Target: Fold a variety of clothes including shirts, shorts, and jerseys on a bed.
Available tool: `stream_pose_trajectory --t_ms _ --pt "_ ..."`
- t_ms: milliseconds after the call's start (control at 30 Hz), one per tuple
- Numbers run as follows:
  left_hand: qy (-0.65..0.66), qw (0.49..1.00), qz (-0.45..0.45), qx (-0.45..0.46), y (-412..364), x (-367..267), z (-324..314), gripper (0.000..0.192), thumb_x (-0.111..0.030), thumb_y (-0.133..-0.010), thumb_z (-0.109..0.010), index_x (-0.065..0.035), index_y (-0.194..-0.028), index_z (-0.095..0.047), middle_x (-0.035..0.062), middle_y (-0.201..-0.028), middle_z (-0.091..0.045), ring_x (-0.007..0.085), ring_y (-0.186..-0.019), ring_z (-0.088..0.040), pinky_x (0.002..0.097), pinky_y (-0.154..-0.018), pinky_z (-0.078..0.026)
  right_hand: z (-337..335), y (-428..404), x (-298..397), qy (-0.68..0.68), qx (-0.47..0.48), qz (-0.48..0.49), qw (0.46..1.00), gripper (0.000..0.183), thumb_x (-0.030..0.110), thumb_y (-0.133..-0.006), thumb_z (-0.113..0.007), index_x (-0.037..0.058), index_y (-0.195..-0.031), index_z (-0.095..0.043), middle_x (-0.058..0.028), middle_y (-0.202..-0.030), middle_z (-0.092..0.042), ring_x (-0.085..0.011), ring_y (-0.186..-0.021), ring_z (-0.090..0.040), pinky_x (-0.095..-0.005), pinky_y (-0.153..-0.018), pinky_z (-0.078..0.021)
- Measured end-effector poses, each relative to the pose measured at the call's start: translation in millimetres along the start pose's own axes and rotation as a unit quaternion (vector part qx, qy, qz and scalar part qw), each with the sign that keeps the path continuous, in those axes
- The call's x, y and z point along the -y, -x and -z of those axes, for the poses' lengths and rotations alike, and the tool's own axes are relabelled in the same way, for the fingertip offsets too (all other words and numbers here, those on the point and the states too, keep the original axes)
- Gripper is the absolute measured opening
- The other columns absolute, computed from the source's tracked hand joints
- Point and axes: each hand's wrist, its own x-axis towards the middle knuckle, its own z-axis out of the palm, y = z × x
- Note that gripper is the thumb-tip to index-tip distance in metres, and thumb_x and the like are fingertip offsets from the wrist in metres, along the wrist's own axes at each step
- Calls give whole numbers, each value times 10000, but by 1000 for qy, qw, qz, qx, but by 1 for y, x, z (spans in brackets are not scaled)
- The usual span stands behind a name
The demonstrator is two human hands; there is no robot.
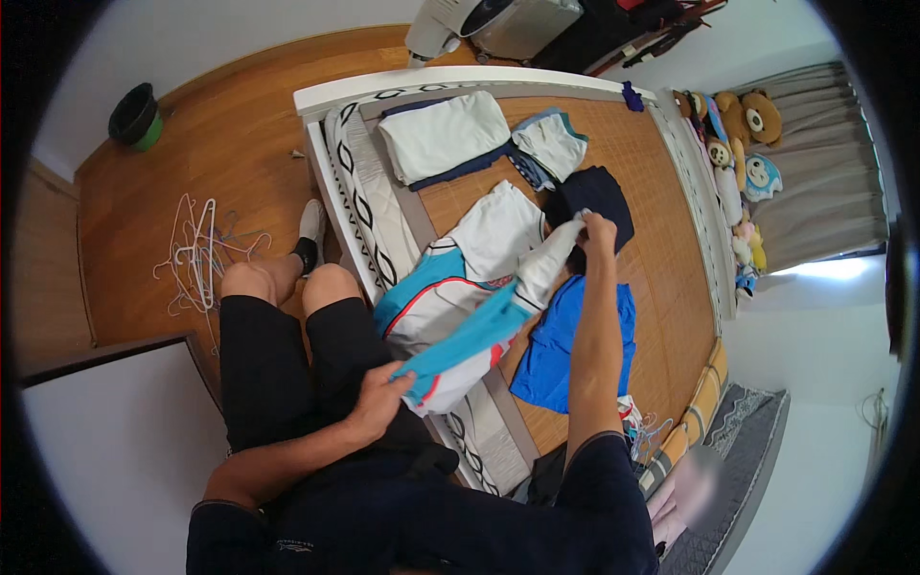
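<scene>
A white, teal and red shirt (445, 287) lies partly folded over the near edge of the bed. My left hand (381, 399) grips its teal hem or side edge close to my lap. With the arm stretched forward, my right hand (598, 233) pinches the white shoulder end of the same shirt. Just beyond my right hand is a dark folded garment (596, 201). Blue clothing (546, 352) lies under and beside my right forearm. A stack of folded white and navy cloth (445, 136) and a smaller folded pile (550, 144) rest farther up the bed.
The bed's white frame (467, 74) borders a woven mat (668, 287). Tangled clothes hangers (208, 251) lie on the wooden floor, near a dark bin (136, 118). Plush toys (744, 158) line the far side. More hangers (650, 431) and a striped cushion (693, 410) are at right.
</scene>
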Motion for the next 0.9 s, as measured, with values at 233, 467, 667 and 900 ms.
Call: stream_pose_trajectory --t_ms 233,467,667,900 --pt "21 989 36 -140 -15 -12 17 145 16 -954 -503 11 -1094 -539 93 -950 -609 159 -830 -645 348 -666 -558 -113 33 -9 -62 252 24 965 653 174 -932 -631 -12 -1479 -328 -169 -1008 -629 -276 -813 -675 -414 -735 -610" --pt "-478 870 -71 -96 -7 -61 13 306 -105 -896 -610 32 -1154 -517 262 -1060 -599 410 -841 -671 485 -709 -558 -26 68 -82 -104 28 232 967 345 151 -926 -620 -20 -1226 -626 -62 -916 -668 -116 -763 -621 -257 -601 -527" --pt "-586 777 -198 -118 -63 -69 18 400 -185 -861 -661 43 -1174 -565 274 -1089 -583 465 -928 -615 518 -838 -504 32 175 -195 64 15 117 991 289 226 -960 -615 -14 -1120 -635 -30 -718 -587 -85 -543 -536 -227 -442 -408" --pt "-563 786 -218 -130 -161 -51 3 414 -256 -805 -708 60 -1049 -599 292 -1096 -613 447 -1048 -579 493 -899 -482 15 247 -222 134 12 125 983 397 317 -843 -701 -63 -960 -712 -136 -775 -710 -198 -696 -663 -348 -638 -519"
